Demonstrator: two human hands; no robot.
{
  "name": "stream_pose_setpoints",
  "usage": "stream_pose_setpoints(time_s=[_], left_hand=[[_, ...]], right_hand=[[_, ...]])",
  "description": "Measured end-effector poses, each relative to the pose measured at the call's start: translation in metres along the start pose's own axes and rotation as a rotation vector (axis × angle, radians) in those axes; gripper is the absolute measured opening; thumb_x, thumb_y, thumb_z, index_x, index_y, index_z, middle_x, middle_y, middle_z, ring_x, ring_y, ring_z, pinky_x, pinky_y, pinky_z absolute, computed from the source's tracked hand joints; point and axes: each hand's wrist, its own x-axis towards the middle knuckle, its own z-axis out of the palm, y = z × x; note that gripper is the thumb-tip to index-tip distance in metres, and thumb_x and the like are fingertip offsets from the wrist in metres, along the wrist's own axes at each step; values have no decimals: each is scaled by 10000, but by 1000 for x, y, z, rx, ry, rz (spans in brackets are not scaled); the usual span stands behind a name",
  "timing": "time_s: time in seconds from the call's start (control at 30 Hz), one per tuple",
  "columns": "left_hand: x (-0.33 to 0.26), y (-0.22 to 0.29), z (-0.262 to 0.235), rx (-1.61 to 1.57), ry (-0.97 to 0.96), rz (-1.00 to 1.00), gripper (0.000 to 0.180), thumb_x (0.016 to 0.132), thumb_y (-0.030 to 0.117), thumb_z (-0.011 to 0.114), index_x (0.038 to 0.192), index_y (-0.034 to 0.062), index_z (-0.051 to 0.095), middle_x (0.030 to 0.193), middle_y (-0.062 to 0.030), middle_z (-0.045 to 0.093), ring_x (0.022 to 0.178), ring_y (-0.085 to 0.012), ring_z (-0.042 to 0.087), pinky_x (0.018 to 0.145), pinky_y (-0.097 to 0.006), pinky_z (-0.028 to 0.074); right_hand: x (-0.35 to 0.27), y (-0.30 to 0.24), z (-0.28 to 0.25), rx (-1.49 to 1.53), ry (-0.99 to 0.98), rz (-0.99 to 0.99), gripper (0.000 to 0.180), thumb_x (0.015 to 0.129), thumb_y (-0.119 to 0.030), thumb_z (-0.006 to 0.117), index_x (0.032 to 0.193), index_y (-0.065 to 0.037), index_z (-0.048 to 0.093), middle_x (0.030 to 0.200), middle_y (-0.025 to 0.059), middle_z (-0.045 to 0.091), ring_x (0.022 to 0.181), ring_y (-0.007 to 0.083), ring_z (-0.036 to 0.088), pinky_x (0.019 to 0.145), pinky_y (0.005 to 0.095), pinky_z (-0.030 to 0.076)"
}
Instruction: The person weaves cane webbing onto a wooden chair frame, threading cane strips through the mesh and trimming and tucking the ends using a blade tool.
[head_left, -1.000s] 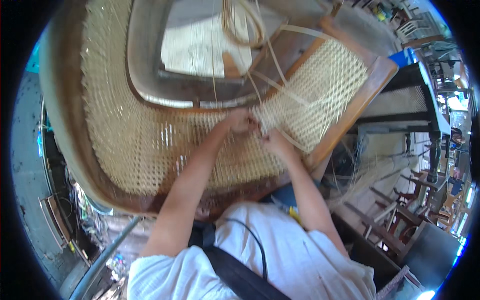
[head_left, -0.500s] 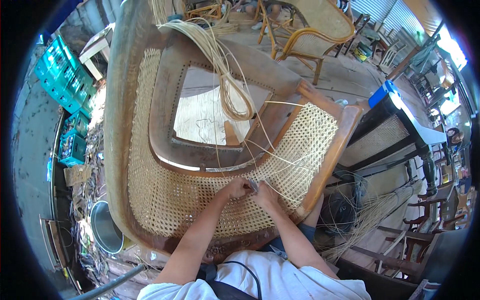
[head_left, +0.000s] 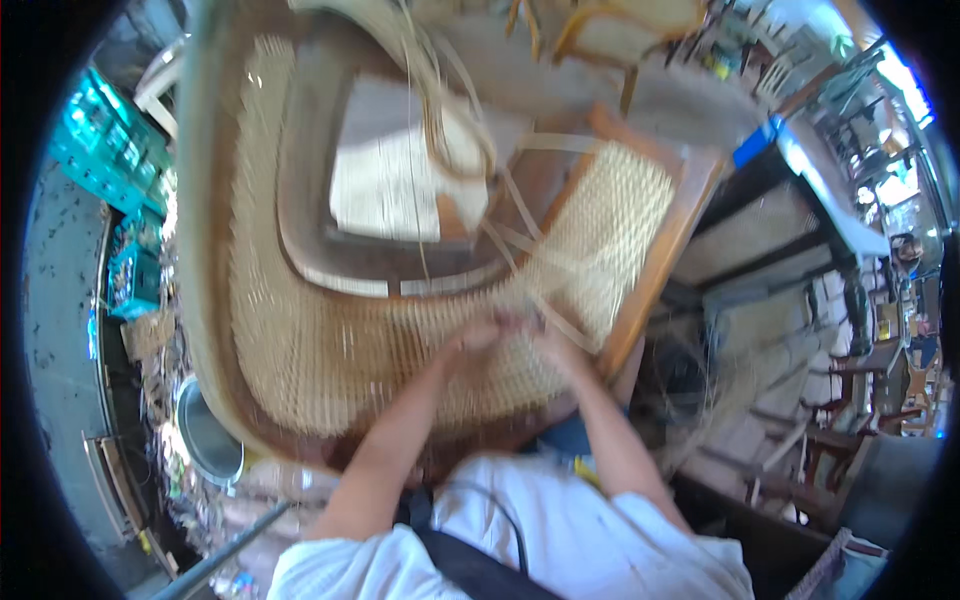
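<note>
A wooden chair frame (head_left: 662, 285) lies before me with woven cane webbing (head_left: 625, 215) along its curved back and side. My left hand (head_left: 477, 335) is at the webbing's lower middle, close to the inner wooden rim. Just right of it, my right hand (head_left: 552, 343) nearly meets the left over the same weave. Motion smears the fingers of both hands, so their grip and anything between them cannot be made out. Pale loose cane strands (head_left: 520, 205) run from the weave near my right hand toward the upper part. A looped bundle of cane (head_left: 432, 130) hangs over the frame's opening.
Teal crates (head_left: 110, 150) stand at the left, with a grey bucket (head_left: 208, 435) nearer me. A dark chair with cane panels (head_left: 750, 240) stands at the right. Loose cane (head_left: 745, 390) lies below it. A rattan chair (head_left: 635, 30) is at the far side.
The whole view has shifted and blurred; the chair and webbing now sit higher in the picture. Both hands remain close together at the same part of the weave.
</note>
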Motion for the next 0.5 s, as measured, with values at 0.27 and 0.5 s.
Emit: stream_pose_setpoints(time_s=[0.27, 0.5], left_hand=[[45, -74, -40, 68, 29, 74, 244, 842, 226, 740, 935, 0, 736, 727, -67, 684, 664, -113, 620, 613, -287, 514], [40, -79, -34, 32, -15, 9, 218, 836, 182, 722, 929, -15, 724, 734, -63, 681, 642, -105, 598, 603, -274, 509]], right_hand=[[-7, -51, -37, -257, -476, 87, 259, 828, -171, 596, 996, 12, 669, 973, 249, 663, 938, 387, 651, 814, 473, 520], [-7, -51, -17, -299, -441, 91, 202, 821, -170, 584, 898, -17, 690, 891, 221, 677, 879, 380, 663, 790, 473, 521]])
